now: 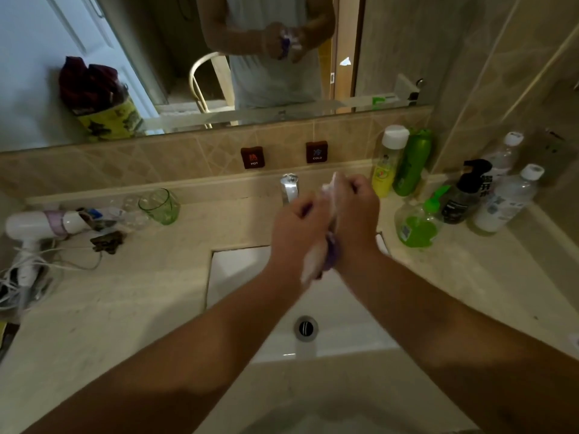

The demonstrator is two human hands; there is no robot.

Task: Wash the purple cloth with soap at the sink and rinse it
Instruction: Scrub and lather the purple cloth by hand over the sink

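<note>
Both my hands are raised over the white sink [238, 270], just in front of the chrome faucet [289, 187]. My left hand [297, 223] and my right hand [357, 211] are fisted against each other and grip the purple cloth [332, 255] between them. The cloth is bunched and mostly hidden; a purple fold shows below the palms, with white lather on it and on the bit sticking up above the fists. The image is blurred around the hands. I cannot tell whether water runs from the faucet.
The drain [305, 327] lies in the basin below. Right of the sink stand a green soap dispenser [416, 223], a black pump bottle [463, 195] and several other bottles. On the left counter lie a green glass [161, 206] and a white hair dryer [37, 227] with its cord.
</note>
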